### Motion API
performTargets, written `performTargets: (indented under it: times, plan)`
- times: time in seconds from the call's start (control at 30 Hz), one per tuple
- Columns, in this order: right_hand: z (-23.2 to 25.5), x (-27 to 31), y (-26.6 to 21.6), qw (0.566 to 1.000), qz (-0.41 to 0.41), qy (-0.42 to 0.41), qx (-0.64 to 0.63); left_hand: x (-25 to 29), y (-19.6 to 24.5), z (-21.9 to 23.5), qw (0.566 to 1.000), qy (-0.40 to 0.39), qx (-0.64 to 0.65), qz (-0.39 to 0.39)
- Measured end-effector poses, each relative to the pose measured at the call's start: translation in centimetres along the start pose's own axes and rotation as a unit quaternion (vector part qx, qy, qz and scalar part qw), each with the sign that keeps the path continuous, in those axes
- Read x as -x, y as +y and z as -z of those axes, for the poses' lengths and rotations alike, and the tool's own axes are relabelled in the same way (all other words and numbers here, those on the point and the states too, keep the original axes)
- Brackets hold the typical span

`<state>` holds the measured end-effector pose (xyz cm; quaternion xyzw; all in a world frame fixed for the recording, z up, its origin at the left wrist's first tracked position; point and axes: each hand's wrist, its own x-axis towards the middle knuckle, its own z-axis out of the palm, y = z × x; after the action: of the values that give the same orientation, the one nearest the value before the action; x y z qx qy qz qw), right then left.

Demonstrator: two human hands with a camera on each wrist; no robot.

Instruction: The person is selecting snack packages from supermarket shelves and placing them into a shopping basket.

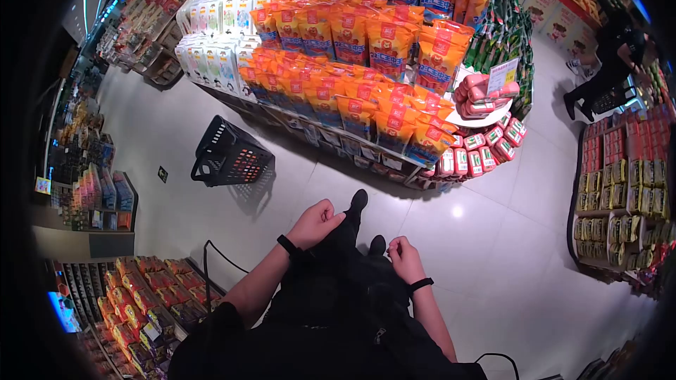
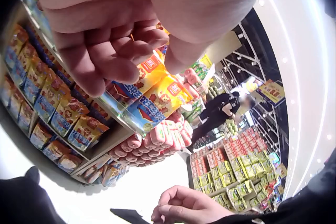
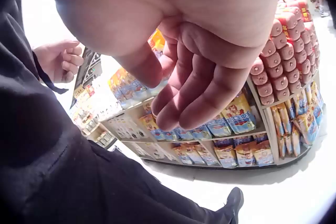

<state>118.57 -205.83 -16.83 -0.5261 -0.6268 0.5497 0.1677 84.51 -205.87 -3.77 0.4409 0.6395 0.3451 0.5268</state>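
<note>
In the head view both hands hang in front of the body, holding nothing. The left hand is at the centre, its fingers loosely bent; the left wrist view shows the same hand with relaxed, curled fingers. To its right, the right hand is loosely bent too, and the right wrist view shows that hand empty. Both wrists wear black bands. Orange and blue bags stand in tiers on the display beyond the hands, touched by neither.
A dark shopping basket stands on the floor at left. Pink packs sit at the display's right end. A person in black is at upper right. Shelves of red and yellow packs stand right; stacked packs lie lower left.
</note>
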Motion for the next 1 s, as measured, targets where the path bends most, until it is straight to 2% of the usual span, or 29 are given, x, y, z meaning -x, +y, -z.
performTargets:
  times: [0.13,0.23,0.4,0.57,0.67,0.73,0.83,0.87,0.9,0.97,1.0]
  plan:
    - [-0.8,-0.1,-0.5,1.000,0.004,-0.013,0.005,0.7,-0.8,1.1,0.996,0.057,-0.047,-0.046]
    - [-1.1,-0.8,-1.7,1.000,0.000,0.006,-0.008,1.1,-0.3,2.3,0.995,0.089,-0.017,-0.048]
    - [-3.1,-4.1,-3.7,1.000,-0.007,0.022,0.009,1.7,-2.4,7.4,0.991,0.127,0.020,-0.048]
    - [-9.0,-9.9,-8.5,0.995,0.015,0.008,0.093,2.2,-8.0,16.5,0.980,0.183,0.060,-0.042]
    - [-15.2,-13.9,-12.8,0.993,0.009,-0.006,0.119,2.4,-12.0,23.3,0.966,0.237,0.094,-0.045]
    - [-20.0,-16.0,-16.9,0.986,0.023,-0.033,0.159,3.5,-13.4,28.4,0.952,0.289,0.097,-0.029]
    - [-26.7,-18.3,-23.2,0.963,0.079,-0.113,0.230,3.1,-17.6,35.3,0.942,0.311,0.121,-0.026]
    - [-28.3,-19.0,-25.1,0.953,0.102,-0.148,0.244,3.1,-18.9,37.3,0.936,0.306,0.173,-0.016]
    - [-29.6,-19.5,-27.0,0.944,0.112,-0.182,0.251,3.4,-19.2,39.3,0.926,0.305,0.223,0.001]
    - [-30.7,-20.4,-30.1,0.942,0.102,-0.201,0.248,2.9,-21.9,42.7,0.922,0.310,0.231,-0.018]
    - [-30.7,-21.0,-30.4,0.945,0.105,-0.176,0.253,2.7,-22.7,43.8,0.922,0.309,0.231,-0.012]
